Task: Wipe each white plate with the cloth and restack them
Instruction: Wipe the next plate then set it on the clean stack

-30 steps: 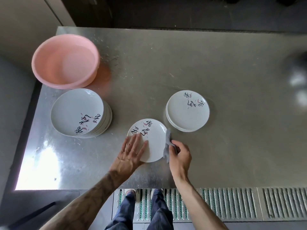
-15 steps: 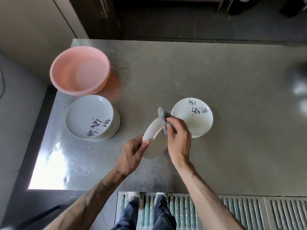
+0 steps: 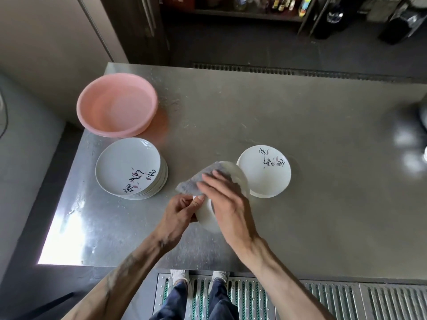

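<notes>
A white plate [image 3: 209, 215] is lifted off the steel table and turned with its underside up. My left hand [image 3: 182, 211] pinches its near rim. My right hand [image 3: 227, 204] lies flat over a grey cloth [image 3: 194, 183], fingers straight, pressing it on the plate's back. To the left stands a tall stack of white plates [image 3: 130, 168] with black script. A short stack of plates [image 3: 265, 172] sits just right of the held plate.
A pink plastic basin [image 3: 116, 107] stands at the table's back left. The steel table [image 3: 300, 125] ends at a near edge above a floor grate [image 3: 265, 299] where my feet stand. Dark shelving with bottles lies beyond the far edge.
The plate went from lying flat to being lifted and flipped underside up. My right hand moved from its right edge onto its back with the cloth. My left hand went from flat on it to pinching the rim.
</notes>
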A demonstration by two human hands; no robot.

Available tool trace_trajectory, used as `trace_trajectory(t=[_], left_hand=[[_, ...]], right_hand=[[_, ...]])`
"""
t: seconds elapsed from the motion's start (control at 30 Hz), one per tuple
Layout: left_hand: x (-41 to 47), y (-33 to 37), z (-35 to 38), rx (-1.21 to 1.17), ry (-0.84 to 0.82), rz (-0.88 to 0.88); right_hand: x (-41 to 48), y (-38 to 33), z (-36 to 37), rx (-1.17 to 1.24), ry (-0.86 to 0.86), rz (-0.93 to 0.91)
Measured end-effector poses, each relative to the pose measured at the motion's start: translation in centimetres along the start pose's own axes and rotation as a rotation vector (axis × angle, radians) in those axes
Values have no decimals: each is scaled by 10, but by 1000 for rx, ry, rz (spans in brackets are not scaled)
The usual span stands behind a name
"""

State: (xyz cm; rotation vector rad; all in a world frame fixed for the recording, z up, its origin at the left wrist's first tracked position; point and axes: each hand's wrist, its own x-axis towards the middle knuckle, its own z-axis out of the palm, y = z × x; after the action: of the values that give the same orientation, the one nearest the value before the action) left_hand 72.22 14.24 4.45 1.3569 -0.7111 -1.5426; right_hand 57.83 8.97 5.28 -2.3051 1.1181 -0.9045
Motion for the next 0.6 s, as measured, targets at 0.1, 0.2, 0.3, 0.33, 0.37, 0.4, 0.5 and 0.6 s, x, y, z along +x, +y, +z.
trace_trajectory(t=[0.1, 0.2, 0.3, 0.33, 0.37, 0.4, 0.5, 0.6], left_hand=[[-3, 1, -2, -56, 12, 11], [-7, 6, -5, -121, 25, 31], [-8, 10, -8, -191, 56, 50], [-8, 11, -8, -214, 66, 53], [-8, 12, -7, -240, 76, 51], [-8, 13, -5, -267, 86, 45], [-7, 14, 1, -306, 107, 35], [-8, 14, 4, -294, 76, 27]], right_hand=[[13, 8, -8, 59, 2, 48], [30, 27, -28, 120, 95, 344], [28, 37, -35, 167, 137, 510], [22, 36, -33, 174, 167, 549], [14, 32, -31, 161, 201, 573], [5, 26, -28, 130, 227, 581], [-19, 10, -18, 20, 245, 505], [-6, 12, -20, 10, 221, 417]])
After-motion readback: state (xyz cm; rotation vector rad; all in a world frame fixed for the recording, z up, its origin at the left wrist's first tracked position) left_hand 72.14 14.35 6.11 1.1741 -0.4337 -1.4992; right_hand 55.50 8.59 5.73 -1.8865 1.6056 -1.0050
